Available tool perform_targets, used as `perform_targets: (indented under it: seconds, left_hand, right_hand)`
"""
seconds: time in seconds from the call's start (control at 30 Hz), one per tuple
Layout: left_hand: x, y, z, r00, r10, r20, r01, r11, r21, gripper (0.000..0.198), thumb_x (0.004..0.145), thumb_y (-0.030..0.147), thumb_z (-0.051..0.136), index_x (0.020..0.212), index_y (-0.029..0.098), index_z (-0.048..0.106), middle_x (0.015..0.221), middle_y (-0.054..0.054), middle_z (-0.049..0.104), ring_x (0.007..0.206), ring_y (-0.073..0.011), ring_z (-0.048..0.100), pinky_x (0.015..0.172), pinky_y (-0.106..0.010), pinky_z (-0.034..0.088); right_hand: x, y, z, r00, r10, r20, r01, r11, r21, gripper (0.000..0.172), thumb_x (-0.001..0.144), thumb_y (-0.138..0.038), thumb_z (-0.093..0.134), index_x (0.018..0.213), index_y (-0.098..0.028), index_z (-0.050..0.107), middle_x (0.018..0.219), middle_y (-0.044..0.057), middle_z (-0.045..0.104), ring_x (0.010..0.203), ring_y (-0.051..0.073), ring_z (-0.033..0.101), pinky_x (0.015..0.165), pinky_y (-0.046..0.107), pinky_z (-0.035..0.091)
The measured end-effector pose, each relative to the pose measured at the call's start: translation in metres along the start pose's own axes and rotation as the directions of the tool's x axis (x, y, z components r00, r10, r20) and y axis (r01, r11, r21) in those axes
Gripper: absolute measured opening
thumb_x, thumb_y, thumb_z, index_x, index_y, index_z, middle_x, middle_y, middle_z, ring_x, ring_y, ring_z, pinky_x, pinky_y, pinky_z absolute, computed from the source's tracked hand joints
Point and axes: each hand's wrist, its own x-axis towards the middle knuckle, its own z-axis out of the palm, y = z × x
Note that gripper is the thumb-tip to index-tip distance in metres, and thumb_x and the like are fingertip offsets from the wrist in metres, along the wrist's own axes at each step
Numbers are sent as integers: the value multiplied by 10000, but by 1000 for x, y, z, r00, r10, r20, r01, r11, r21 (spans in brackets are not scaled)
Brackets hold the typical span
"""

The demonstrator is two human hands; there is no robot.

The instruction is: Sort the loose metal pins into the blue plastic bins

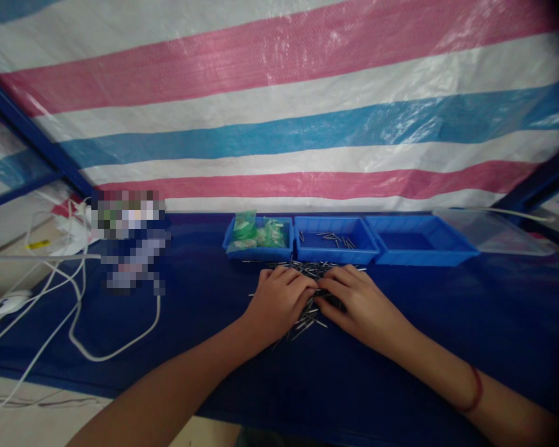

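Observation:
A heap of thin metal pins (307, 268) lies on the dark blue cloth (205, 323) in front of three blue trays. My left hand (279, 301) rests palm down on the left side of the heap, fingers bent over the pins. My right hand (358, 301) lies on the right side, fingers curled into the pile and nearly touching the left hand's fingertips. Whether either hand grips pins is hidden under the fingers. A red band circles my right wrist.
Left blue tray (229, 242) holds green packets. Middle blue tray (307, 253) holds a few pins. Right blue tray (423, 254) looks bare inside. A clear lid (494, 233) lies far right. White cables (79, 310) loop at left. A striped tarp (279, 112) hangs behind.

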Motion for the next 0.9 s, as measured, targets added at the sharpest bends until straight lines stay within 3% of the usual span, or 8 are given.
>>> perform_targets:
  seconds: [0.17,0.33,0.5,0.7,0.9]
  left_hand:
    - [1,-1,1,999,4,-47,-10,992,-125,191,964,259,418,1003,210,598,1020,-12,683,956,-168,580,819,-318,359]
    - [0,1,3,987,-111,-118,69,947,-315,177,933,304,475,986,209,614,926,-18,688,868,-161,617,806,-282,427]
    - [0,4,4,964,-154,-217,23,860,-509,125,903,262,519,945,187,610,955,-41,652,914,-161,604,827,-269,455]
    - [2,7,3,968,-155,-196,11,810,-586,118,905,256,500,908,178,589,940,-57,607,853,-156,576,750,-268,470]
    - [2,9,0,974,-118,-193,-22,799,-601,107,885,247,536,915,171,605,891,-47,620,817,-150,575,730,-257,456]
  right_hand:
    - [2,-2,-3,996,36,-79,-24,989,147,91,862,-240,568,914,-207,635,890,59,643,829,211,562,729,354,445]
    - [2,-5,-4,974,140,-180,-70,936,346,86,870,-276,565,886,-213,622,859,49,664,819,195,604,747,341,474]
    - [0,-9,-3,955,272,-117,-180,846,502,94,860,-293,580,893,-219,628,830,33,666,791,182,616,712,309,489]
    - [4,-16,-8,973,228,-37,-145,730,668,166,897,-291,521,887,-211,665,819,35,673,777,171,618,717,299,501]
    - [3,-15,-9,970,222,-94,-120,782,612,143,887,-294,541,841,-211,647,805,42,674,773,179,614,715,313,494]
